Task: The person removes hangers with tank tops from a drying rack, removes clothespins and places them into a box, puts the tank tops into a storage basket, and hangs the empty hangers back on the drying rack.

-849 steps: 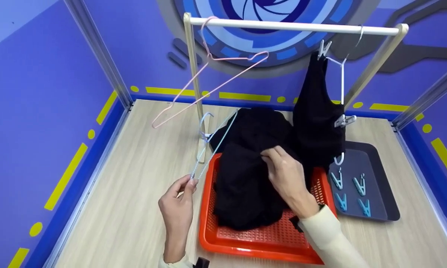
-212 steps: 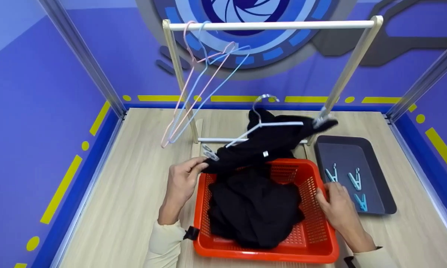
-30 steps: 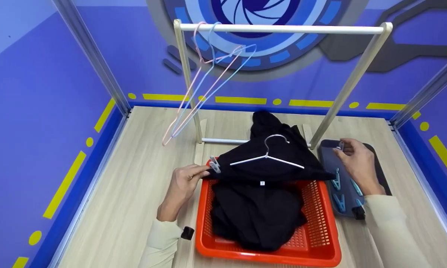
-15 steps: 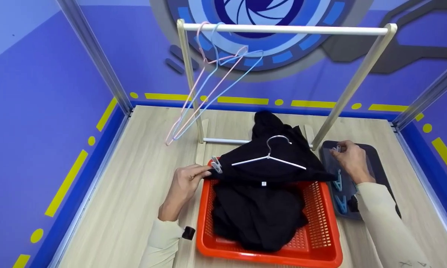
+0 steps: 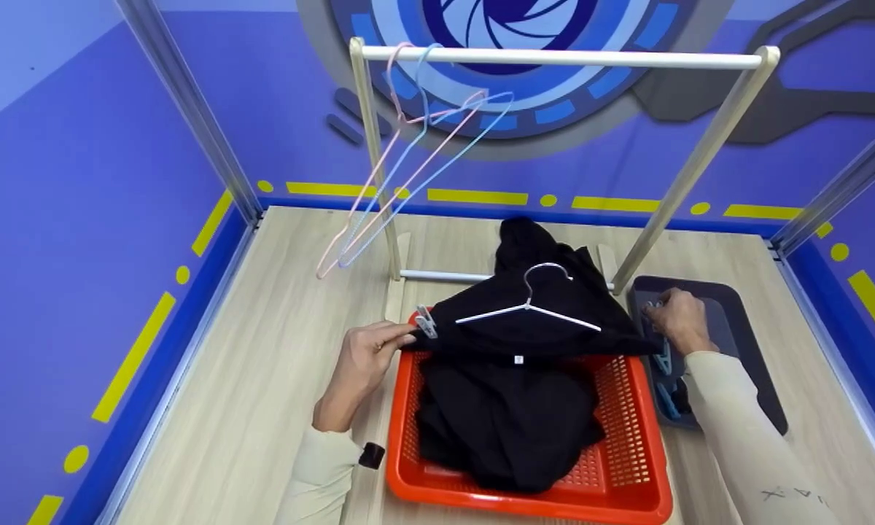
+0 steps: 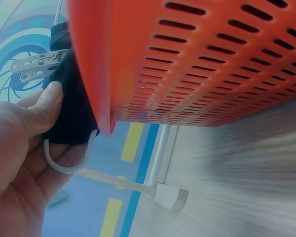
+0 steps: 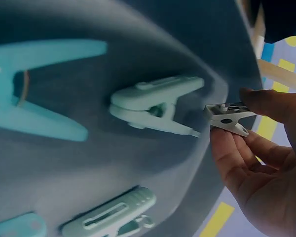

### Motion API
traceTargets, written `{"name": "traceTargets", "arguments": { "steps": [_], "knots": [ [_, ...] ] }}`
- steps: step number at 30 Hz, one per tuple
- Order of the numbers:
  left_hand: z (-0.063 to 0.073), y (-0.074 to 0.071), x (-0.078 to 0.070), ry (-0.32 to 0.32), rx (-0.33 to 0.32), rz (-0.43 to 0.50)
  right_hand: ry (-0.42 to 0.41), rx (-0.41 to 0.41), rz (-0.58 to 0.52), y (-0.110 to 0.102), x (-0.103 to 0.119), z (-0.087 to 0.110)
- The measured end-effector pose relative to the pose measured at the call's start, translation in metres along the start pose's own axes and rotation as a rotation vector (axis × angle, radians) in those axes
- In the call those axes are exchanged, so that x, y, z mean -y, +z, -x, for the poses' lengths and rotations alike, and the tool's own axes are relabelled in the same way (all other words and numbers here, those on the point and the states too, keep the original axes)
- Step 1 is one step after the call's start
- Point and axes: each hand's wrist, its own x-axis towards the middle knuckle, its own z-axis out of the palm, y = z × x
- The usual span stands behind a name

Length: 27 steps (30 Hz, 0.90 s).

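Observation:
My left hand (image 5: 364, 368) pinches the left shoulder of a black garment (image 5: 474, 339), around a white hanger (image 5: 527, 306). In the left wrist view the thumb presses the cloth, and the hanger's curved end (image 6: 69, 170) sticks out below it. Beside those fingers a grey clothespin (image 5: 426, 322) is clipped on the shoulder. Over the dark grey tray (image 5: 758, 364), my right hand (image 5: 679, 321) holds another grey clothespin (image 7: 227, 118) between thumb and fingers. Pale green clothespins (image 7: 155, 106) and a teal clothespin (image 7: 44, 54) lie in the tray.
A red basket (image 5: 525, 503) under the garment holds more black cloth (image 5: 510, 430). Behind stands a rack with a white rail (image 5: 590, 57). From it hang a pink hanger (image 5: 375, 171) and a blue hanger (image 5: 474, 138). Blue-purple walls enclose the table.
The blue hanger now hangs on the rail; the white hanger and garment came down onto the basket. The right shoulder's clothespin is gone. Lately my right hand lowers a clothespin at the tray.

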Motion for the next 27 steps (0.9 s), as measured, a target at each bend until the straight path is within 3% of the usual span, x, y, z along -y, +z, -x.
{"name": "traceTargets", "arguments": {
  "steps": [5,10,19,27],
  "knots": [
    [-0.001,0.000,0.000,-0.005,0.005,-0.012,0.037,0.019,0.002,0.003,-0.005,-0.002],
    [-0.001,0.001,0.001,0.001,-0.003,-0.010,0.023,-0.001,0.030,0.006,-0.005,-0.003],
    [-0.001,0.001,0.002,0.002,0.002,-0.004,-0.016,-0.096,0.111,0.014,-0.009,-0.001],
    [0.000,-0.001,0.002,-0.013,0.016,-0.025,-0.007,-0.075,0.111,0.016,-0.009,0.001]
  ]
}}
